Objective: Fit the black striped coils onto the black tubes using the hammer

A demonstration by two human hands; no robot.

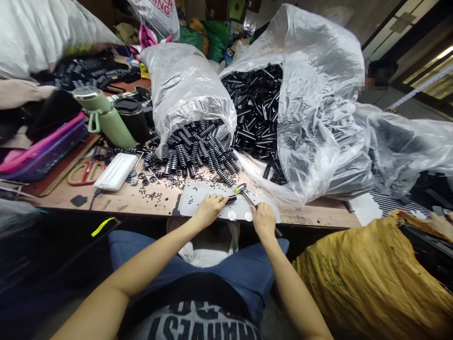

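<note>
The left hand (209,208) is gripping a black tube (231,199), the right hand (264,219) a hammer (250,200), which should be striking beyond the left fingertips (224,200).

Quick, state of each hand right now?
Left hand: closed, holding a black cylindrical piece.
Right hand: closed around the hammer handle.

**Green flask (112,123) in mixed company**

A black lidded tumbler (134,120) stands just right of the flask, a pink-and-purple basket (46,152) to the flask's left. Red-handled scissors (88,169) and a white power bank (116,172) trailing a dark cable (93,200) lie before it; a red-lettered white bag (161,19) rises behind.
</note>
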